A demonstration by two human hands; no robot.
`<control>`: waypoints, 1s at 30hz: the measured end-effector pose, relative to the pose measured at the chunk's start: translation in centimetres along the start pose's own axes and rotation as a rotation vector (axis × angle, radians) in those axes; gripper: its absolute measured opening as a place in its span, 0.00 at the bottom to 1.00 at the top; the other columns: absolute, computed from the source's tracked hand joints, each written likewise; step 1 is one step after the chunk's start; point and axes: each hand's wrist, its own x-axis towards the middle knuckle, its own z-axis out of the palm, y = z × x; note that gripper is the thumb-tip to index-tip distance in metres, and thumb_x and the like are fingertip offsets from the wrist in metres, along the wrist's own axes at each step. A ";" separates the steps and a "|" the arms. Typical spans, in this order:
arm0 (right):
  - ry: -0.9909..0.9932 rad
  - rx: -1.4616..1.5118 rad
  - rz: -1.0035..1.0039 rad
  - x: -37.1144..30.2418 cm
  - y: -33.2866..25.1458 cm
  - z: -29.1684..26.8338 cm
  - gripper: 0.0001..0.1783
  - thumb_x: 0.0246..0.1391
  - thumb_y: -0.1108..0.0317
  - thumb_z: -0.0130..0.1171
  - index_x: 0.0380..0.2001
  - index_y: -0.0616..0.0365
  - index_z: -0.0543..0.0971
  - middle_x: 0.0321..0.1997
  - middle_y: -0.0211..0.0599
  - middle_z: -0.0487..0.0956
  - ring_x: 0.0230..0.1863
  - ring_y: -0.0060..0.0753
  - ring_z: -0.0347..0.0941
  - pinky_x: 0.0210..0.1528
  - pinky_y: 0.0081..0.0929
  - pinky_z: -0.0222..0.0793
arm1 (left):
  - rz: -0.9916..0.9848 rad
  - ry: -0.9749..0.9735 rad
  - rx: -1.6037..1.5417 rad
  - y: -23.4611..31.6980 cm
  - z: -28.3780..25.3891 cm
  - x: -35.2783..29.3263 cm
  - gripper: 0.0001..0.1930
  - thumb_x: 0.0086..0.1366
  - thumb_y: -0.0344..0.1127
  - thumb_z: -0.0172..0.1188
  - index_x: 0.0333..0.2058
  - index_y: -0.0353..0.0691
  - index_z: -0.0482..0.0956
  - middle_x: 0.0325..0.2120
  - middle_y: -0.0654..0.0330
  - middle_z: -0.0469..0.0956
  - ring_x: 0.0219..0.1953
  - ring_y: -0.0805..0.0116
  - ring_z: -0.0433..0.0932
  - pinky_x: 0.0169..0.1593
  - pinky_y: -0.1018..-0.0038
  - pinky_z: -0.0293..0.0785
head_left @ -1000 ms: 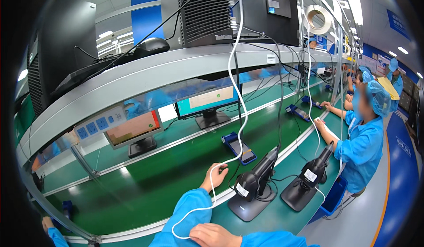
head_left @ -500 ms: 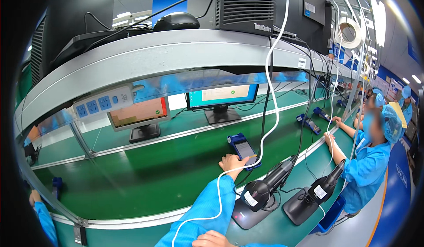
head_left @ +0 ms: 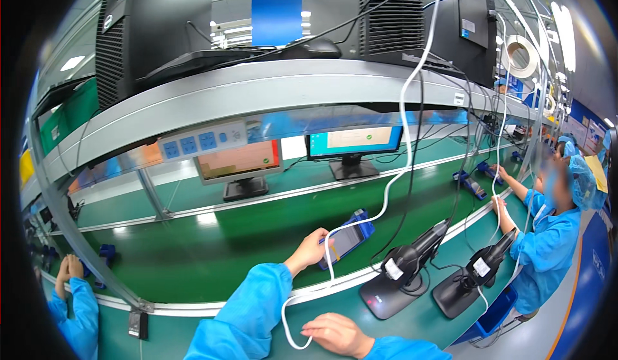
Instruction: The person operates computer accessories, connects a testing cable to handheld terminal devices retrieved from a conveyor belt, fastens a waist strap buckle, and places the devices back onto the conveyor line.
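Note:
My left hand (head_left: 310, 252) is closed on the near-left edge of a blue handheld terminal (head_left: 349, 238) with a grey screen and a small yellow strip. The terminal is slanted over the green conveyor belt (head_left: 232, 257); whether it touches the belt, I cannot tell. A white cable (head_left: 388, 196) hangs down across the terminal and loops past my left hand. Low in the picture, my right hand (head_left: 339, 333) hovers at the near bench edge, fingers loosely stretched out and empty. The cable's loop passes by its fingertips.
Right of my hands, two black barcode scanners (head_left: 405, 263) (head_left: 483, 266) stand in cradles. Two monitors (head_left: 238, 162) (head_left: 354, 142) stand beyond the belt, below a grey shelf (head_left: 257, 80). One co-worker (head_left: 557, 231) sits at right; another's hands (head_left: 69, 268) show far left. More terminals (head_left: 470, 185) lie along the belt.
My left hand has taken the terminal's edge and turned it, its far end now slanting to the right. My right hand has come further into view from the lower edge. The view has shifted.

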 end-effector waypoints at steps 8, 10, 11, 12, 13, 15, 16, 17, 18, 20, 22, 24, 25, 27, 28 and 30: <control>0.154 -0.072 0.244 2.5 -0.4 -0.6 0.16 0.46 0.86 0.74 0.37 0.59 0.84 0.41 0.41 0.89 0.37 0.42 0.86 0.40 0.33 0.83 | 0.215 0.031 0.223 4.3 -8.9 -19.1 0.15 0.75 0.37 0.63 0.54 0.34 0.80 0.38 0.46 0.86 0.41 0.47 0.87 0.46 0.59 0.81; 0.153 -0.105 0.376 3.5 -0.5 -0.6 0.12 0.49 0.84 0.75 0.36 0.60 0.84 0.38 0.40 0.89 0.36 0.40 0.86 0.38 0.31 0.82 | 0.156 -0.028 0.205 5.1 -9.5 -22.8 0.15 0.75 0.35 0.63 0.55 0.35 0.79 0.39 0.46 0.86 0.43 0.46 0.87 0.47 0.58 0.82; 0.186 -0.066 0.440 4.0 -0.5 -0.2 0.10 0.53 0.82 0.75 0.36 0.62 0.84 0.36 0.41 0.89 0.36 0.39 0.86 0.37 0.30 0.81 | 0.184 -0.015 0.207 5.5 -9.4 -24.5 0.13 0.75 0.34 0.62 0.53 0.35 0.78 0.36 0.46 0.85 0.41 0.44 0.86 0.46 0.56 0.81; 0.124 -0.084 0.524 4.3 -0.7 -0.1 0.08 0.56 0.80 0.74 0.36 0.63 0.84 0.35 0.41 0.89 0.37 0.36 0.87 0.38 0.30 0.82 | 0.137 -0.042 0.225 5.8 -9.3 -26.0 0.13 0.74 0.34 0.62 0.53 0.36 0.77 0.37 0.48 0.85 0.41 0.45 0.86 0.46 0.56 0.82; 0.109 0.002 0.575 4.6 -0.7 0.3 0.07 0.57 0.79 0.74 0.37 0.64 0.84 0.35 0.41 0.89 0.37 0.34 0.88 0.39 0.29 0.83 | 0.213 -0.001 0.284 6.0 -9.1 -27.1 0.13 0.74 0.34 0.63 0.53 0.37 0.78 0.39 0.49 0.85 0.41 0.45 0.86 0.45 0.56 0.82; 0.058 0.100 0.643 4.9 -1.0 1.3 0.07 0.60 0.77 0.73 0.38 0.65 0.83 0.35 0.41 0.89 0.37 0.32 0.88 0.40 0.28 0.84 | 0.298 0.029 0.355 6.1 -8.7 -28.4 0.13 0.73 0.34 0.64 0.53 0.37 0.79 0.41 0.50 0.85 0.42 0.47 0.86 0.45 0.56 0.83; 0.020 0.122 0.655 4.9 -1.2 1.8 0.06 0.60 0.77 0.72 0.38 0.65 0.83 0.36 0.41 0.89 0.38 0.31 0.89 0.40 0.28 0.84 | 0.302 0.023 0.364 6.1 -8.4 -28.9 0.13 0.73 0.34 0.64 0.52 0.37 0.79 0.42 0.50 0.85 0.43 0.48 0.86 0.45 0.56 0.84; -0.019 0.144 0.662 4.9 -1.2 2.1 0.06 0.61 0.76 0.72 0.39 0.65 0.83 0.36 0.41 0.89 0.38 0.31 0.89 0.41 0.28 0.85 | 0.296 0.016 0.376 6.0 -8.2 -29.2 0.13 0.72 0.34 0.65 0.52 0.37 0.79 0.42 0.50 0.85 0.43 0.48 0.86 0.45 0.56 0.84; -0.044 0.141 0.668 4.8 -1.3 2.4 0.07 0.61 0.76 0.72 0.39 0.65 0.83 0.36 0.41 0.89 0.38 0.31 0.89 0.41 0.28 0.85 | 0.315 0.029 0.364 5.8 -8.0 -29.4 0.14 0.71 0.32 0.66 0.53 0.37 0.79 0.42 0.51 0.85 0.43 0.49 0.86 0.45 0.57 0.84; -0.081 0.135 0.671 4.5 -1.6 2.9 0.07 0.62 0.76 0.72 0.40 0.65 0.83 0.36 0.41 0.89 0.38 0.31 0.89 0.41 0.27 0.85 | 0.312 0.027 0.345 5.4 -7.7 -29.7 0.15 0.69 0.30 0.68 0.53 0.37 0.80 0.42 0.52 0.85 0.44 0.51 0.86 0.46 0.59 0.85; -0.082 0.118 0.660 4.2 -1.7 3.1 0.07 0.61 0.75 0.73 0.38 0.65 0.84 0.35 0.42 0.89 0.35 0.32 0.88 0.38 0.27 0.84 | 0.369 0.081 0.324 4.9 -7.5 -29.7 0.15 0.69 0.30 0.68 0.53 0.36 0.81 0.41 0.52 0.85 0.43 0.51 0.86 0.44 0.60 0.85; -0.082 0.057 0.605 4.0 -1.8 3.2 0.06 0.60 0.75 0.73 0.37 0.64 0.85 0.35 0.42 0.89 0.33 0.33 0.88 0.36 0.28 0.84 | 0.385 0.103 0.271 4.3 -7.3 -29.7 0.15 0.68 0.30 0.69 0.52 0.36 0.81 0.41 0.52 0.86 0.43 0.52 0.86 0.44 0.60 0.85; -0.095 0.053 0.584 3.9 -1.8 3.2 0.06 0.59 0.75 0.74 0.37 0.63 0.85 0.35 0.41 0.89 0.33 0.35 0.87 0.35 0.28 0.84 | 0.382 0.104 0.229 4.1 -7.2 -29.7 0.16 0.67 0.29 0.70 0.52 0.35 0.82 0.42 0.52 0.86 0.42 0.52 0.86 0.44 0.61 0.85; -0.113 0.029 0.536 3.7 -2.0 3.2 0.06 0.58 0.75 0.74 0.36 0.61 0.86 0.35 0.40 0.89 0.32 0.37 0.87 0.34 0.30 0.83 | 0.369 0.116 0.137 3.8 -6.7 -29.9 0.16 0.66 0.28 0.71 0.52 0.35 0.83 0.42 0.52 0.86 0.42 0.52 0.87 0.45 0.62 0.85; -0.115 0.030 0.504 3.6 -1.9 3.2 0.06 0.57 0.75 0.75 0.36 0.61 0.86 0.35 0.40 0.89 0.32 0.37 0.87 0.35 0.30 0.83 | 0.363 0.129 0.090 3.7 -6.5 -30.0 0.16 0.66 0.28 0.71 0.51 0.35 0.84 0.43 0.52 0.87 0.42 0.53 0.87 0.46 0.62 0.86; -0.146 0.031 0.454 3.4 -1.9 3.2 0.06 0.56 0.76 0.75 0.37 0.60 0.87 0.35 0.38 0.89 0.33 0.38 0.87 0.35 0.31 0.83 | 0.360 0.149 0.036 3.6 -6.1 -30.2 0.16 0.65 0.27 0.72 0.51 0.35 0.85 0.44 0.52 0.87 0.43 0.53 0.87 0.47 0.62 0.86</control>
